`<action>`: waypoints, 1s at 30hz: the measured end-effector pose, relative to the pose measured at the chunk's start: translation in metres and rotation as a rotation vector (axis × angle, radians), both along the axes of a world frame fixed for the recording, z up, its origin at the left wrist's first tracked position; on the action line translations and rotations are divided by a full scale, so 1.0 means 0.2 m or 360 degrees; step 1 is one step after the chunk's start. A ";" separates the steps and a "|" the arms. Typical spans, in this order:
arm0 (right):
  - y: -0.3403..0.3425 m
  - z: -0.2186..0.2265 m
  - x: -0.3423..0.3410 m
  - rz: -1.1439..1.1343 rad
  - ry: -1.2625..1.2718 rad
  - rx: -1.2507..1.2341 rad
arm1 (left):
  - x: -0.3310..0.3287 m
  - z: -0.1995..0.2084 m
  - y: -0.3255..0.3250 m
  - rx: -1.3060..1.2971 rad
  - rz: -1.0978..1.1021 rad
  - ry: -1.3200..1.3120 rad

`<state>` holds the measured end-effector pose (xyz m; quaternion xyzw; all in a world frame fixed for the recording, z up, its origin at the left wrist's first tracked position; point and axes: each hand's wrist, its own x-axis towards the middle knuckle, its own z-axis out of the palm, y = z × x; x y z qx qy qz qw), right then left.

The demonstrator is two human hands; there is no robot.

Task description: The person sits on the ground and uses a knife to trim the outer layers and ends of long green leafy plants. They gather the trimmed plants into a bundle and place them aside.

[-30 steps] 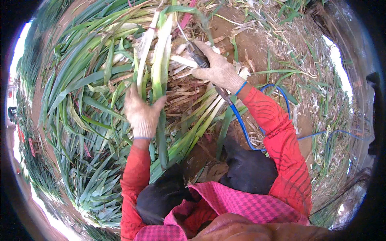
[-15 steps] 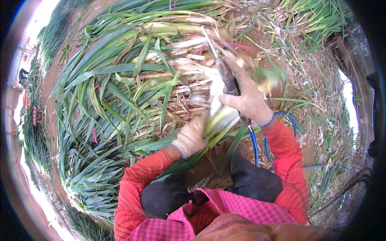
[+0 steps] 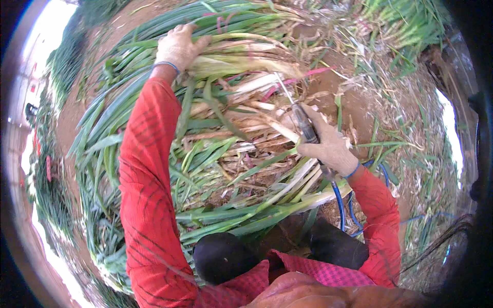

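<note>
My right hand (image 3: 328, 146), in a pale knit glove, is wrapped round a dark-handled air blow gun (image 3: 306, 123). Its thin metal nozzle points away from me over the white stalk ends, and a blue hose (image 3: 339, 205) runs from its lower end. At the far left my left hand (image 3: 179, 47), gloved likewise, is closed over the leaves of green onions (image 3: 231, 65) in the heap; its fingertips are partly hidden. The pale root end of these stalks is blurred. Other green onions (image 3: 292, 192) with white stalks lie just before my knees.
Large green onion piles (image 3: 110, 108) spread to the left, with another bunch (image 3: 403, 25) at the far right. Dry peelings (image 3: 405, 110) litter the brown soil. Pink ties (image 3: 313, 73) lie among the stalks. Dark cables (image 3: 441, 241) trail at the right.
My left hand has moved from the near stalks to the leaves at the far left. The blow gun has shifted slightly right and nearer. The white stalks beneath it now lie nearer my knees.
</note>
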<state>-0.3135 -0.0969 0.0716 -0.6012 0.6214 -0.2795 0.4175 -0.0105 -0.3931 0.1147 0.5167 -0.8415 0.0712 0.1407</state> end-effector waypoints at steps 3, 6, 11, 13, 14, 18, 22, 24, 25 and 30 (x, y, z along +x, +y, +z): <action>-0.05 -0.01 0.01 -0.0033 0.0032 0.0038 | 0.05 -0.10 -0.19 0.0474 0.0193 -0.0397; -0.06 0.05 -0.01 -0.0101 0.0008 0.0177 | 0.04 -0.05 -0.28 0.0770 0.0223 -0.0441; 0.04 0.09 0.01 -0.0225 0.0037 0.0133 | -0.02 -0.12 -0.23 0.1114 0.0092 -0.0284; 0.03 0.16 0.10 -0.0167 0.0027 0.0117 | 0.10 0.01 -0.18 0.1004 0.0030 -0.0366; 0.03 0.19 0.15 -0.0135 0.0033 0.0112 | 0.14 0.12 -0.11 0.0939 0.0019 -0.0435; 0.05 0.26 0.21 -0.0173 0.0101 0.0134 | 0.14 0.28 0.29 0.0350 -0.0124 -0.0459; 0.04 0.38 0.19 -0.0250 0.0116 -0.0093 | 0.09 0.34 0.79 0.0049 -0.0177 -0.0387; 0.04 0.46 0.25 -0.0172 0.0216 0.0005 | 0.05 0.30 1.00 0.0218 -0.0072 -0.0470; 0.08 0.43 0.24 -0.0105 0.0192 -0.0106 | 0.02 0.22 1.10 0.0229 -0.0131 -0.0422; 0.24 0.42 0.31 -0.0044 0.0404 -0.0131 | -0.01 -0.18 1.38 0.0663 -0.0142 0.0002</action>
